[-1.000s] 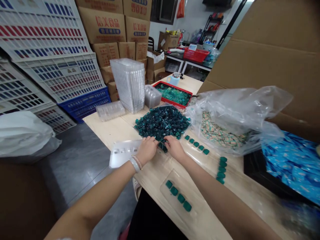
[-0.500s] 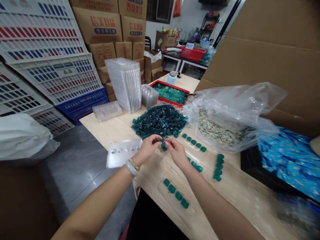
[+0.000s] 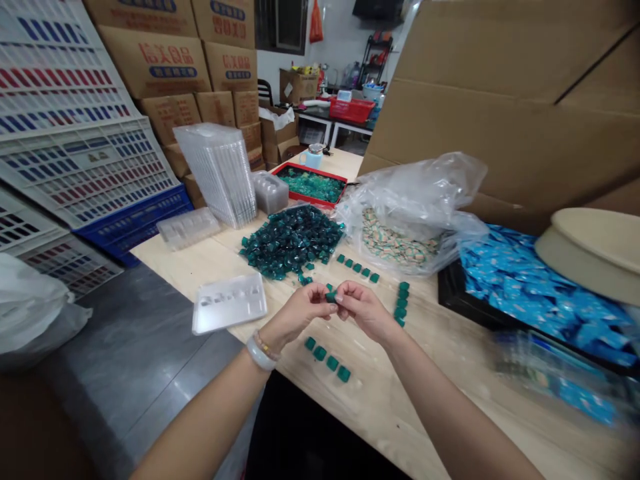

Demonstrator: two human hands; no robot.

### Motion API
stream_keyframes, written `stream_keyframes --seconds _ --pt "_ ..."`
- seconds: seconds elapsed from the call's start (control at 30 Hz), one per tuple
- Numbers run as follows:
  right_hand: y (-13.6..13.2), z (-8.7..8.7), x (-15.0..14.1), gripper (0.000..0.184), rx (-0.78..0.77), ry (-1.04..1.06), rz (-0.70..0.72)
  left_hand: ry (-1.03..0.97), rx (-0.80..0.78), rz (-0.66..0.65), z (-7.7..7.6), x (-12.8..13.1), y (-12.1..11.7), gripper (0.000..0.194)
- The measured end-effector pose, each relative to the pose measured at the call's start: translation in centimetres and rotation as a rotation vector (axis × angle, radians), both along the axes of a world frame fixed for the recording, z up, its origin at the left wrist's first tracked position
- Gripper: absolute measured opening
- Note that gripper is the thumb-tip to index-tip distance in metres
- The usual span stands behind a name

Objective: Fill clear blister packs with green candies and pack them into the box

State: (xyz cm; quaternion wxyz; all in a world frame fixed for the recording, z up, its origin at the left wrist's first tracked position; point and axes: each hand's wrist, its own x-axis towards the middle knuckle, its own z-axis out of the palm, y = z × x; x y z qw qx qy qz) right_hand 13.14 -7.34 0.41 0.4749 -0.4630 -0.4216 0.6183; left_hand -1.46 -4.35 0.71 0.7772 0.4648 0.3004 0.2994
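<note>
Both my hands meet over the near side of the table. My left hand point(image 3: 304, 311) and my right hand point(image 3: 364, 309) pinch one small dark green jelly-like cube point(image 3: 331, 297) between their fingertips. Just beyond them is a heap of similar dark green cubes point(image 3: 295, 240). Several green cubes point(image 3: 331, 363) lie in a row in a clear tray below my hands. Two more rows, one of cubes point(image 3: 357, 267) and one of cubes point(image 3: 401, 301), lie to the right. An unfilled clear plastic tray point(image 3: 230, 303) rests left of my left hand at the table edge.
Stacked clear trays point(image 3: 225, 177) stand at the back left. Behind the heap sits a red tray point(image 3: 345, 190) of green pieces. On the right are a plastic bag point(image 3: 420, 200) of small packets and a black bin point(image 3: 453, 293) of blue packets. Crates point(image 3: 95, 160) flank the table.
My view has swung to the right, and a cream round container now shows at the right. My hands have come nearer, away from the heap, with the green cube between them.
</note>
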Motion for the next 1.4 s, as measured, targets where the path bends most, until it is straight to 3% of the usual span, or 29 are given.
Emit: stream_keyframes --seconds 0.13,0.27,0.4,0.47,0.57,0.63,0.73,0.87,0.97,1.17,1.27,1.4 --pt "-2.6 0.9 1.5 0.025 0.006 -0.041 -0.092 -0.075 -0.170 -0.175 0.5 2.0 -1.6 0.027" --pt "-6.5 1.2 2.2 0.019 0.187 -0.260 -0.148 -0.062 -0.131 -0.131 -0.6 3.9 -4.1 0.032" --pt "-11.2 -0.1 2.3 0.012 0.242 -0.634 -0.170 0.103 -0.068 -0.215 -2.3 4.3 -7.1 0.037" --pt "-13.1 -1.5 2.2 0.013 0.252 -0.840 -0.236 0.261 0.119 -0.181 -2.8 3.5 -7.8 0.034" --pt "-14.5 -3.7 1.5 0.016 0.283 -1.089 -0.228 0.516 0.683 -0.114 -3.5 1.4 -7.7 0.022" --pt "-14.8 -5.0 0.9 0.017 0.303 -1.279 -0.174 0.638 0.997 -0.173 -4.2 0.1 -7.2 0.015" --pt "-14.6 -6.2 0.1 0.013 0.296 -1.482 -0.126 0.752 1.164 -0.274 -5.5 -0.9 -7.0 0.012" --pt "-14.0 -6.5 -0.2 0.010 0.249 -1.531 -0.137 0.794 1.212 -0.262 -6.4 -0.5 -7.1 0.013" --pt "-13.7 -6.6 -0.1 0.019 0.225 -1.500 -0.114 0.818 1.217 -0.242 -6.3 -0.5 -7.0 0.017" --pt "-15.6 -7.2 0.0 0.066 0.312 -1.425 -0.015 0.846 1.395 -0.407 -5.9 -3.8 -7.2 0.075" --pt "-16.5 -6.9 -0.5 0.075 0.338 -1.389 0.082 0.876 1.465 -0.476 -5.7 -5.6 -7.7 0.057" --pt "-16.4 -4.7 -0.8 0.056 0.330 -1.375 0.083 0.736 1.538 -0.437 -4.9 -6.4 -7.3 0.048"
